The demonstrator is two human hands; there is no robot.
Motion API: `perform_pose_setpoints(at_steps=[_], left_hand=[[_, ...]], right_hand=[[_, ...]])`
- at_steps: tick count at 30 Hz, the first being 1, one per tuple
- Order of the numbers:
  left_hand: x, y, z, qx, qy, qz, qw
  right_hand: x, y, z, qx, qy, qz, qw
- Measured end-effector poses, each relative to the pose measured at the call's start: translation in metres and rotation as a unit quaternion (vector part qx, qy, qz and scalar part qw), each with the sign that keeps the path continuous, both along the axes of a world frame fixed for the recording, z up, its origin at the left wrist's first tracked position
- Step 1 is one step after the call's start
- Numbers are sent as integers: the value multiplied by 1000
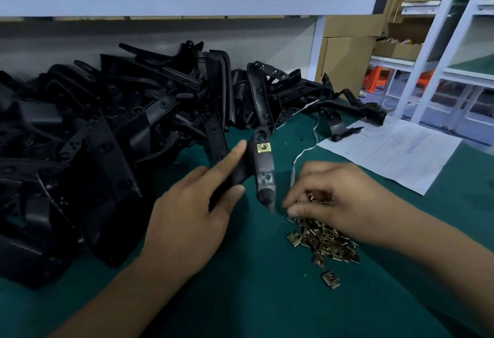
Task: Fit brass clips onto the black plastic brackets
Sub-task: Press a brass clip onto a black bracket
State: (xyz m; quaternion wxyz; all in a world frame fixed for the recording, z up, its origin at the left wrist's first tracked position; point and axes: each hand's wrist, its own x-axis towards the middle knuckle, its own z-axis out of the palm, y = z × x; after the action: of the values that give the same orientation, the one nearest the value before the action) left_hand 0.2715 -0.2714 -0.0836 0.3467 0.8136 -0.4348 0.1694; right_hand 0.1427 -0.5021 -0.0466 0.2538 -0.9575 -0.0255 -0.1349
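Bracket (263, 166): left hand (192, 212) is gripping it, forefinger straight along its side; long axis is running away from the person. One clip (263, 147) is sitting far up it; the empty seat (267, 178) is lying nearer.
Clip pile (324, 244): right hand (328, 196), nearer, is curling its fingertips into it; whether pinching one, cannot tell.

L hand (192, 204) grips a black bracket (263, 166) above the green bench (254, 297), index finger straight along it; one brass clip (263, 147) already fitted near the top end. R hand (336, 198) curls over the loose clip pile (324, 241), fingers (294, 202) picking there. Big bracket heap (107, 134) at left, paper sheet (395, 150) at right.
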Motion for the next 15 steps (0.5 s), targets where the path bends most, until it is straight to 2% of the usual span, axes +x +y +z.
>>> perform_pose_setpoints(at_steps=[3,9,12,15], left_hand=[[0,0,1,7,16,19,1000],[-4,-1,2,28,6,8,1000],[-3,-1,2,17,18,12,1000],[0,-1,2,0,31,20,999]], right_hand=[[2,0,-1,-83,50,12,995],[1,5,0,-138,53,10,989],[2,7,-1,-106,63,17,992],[2,10,-1,12,2,-12,1000]])
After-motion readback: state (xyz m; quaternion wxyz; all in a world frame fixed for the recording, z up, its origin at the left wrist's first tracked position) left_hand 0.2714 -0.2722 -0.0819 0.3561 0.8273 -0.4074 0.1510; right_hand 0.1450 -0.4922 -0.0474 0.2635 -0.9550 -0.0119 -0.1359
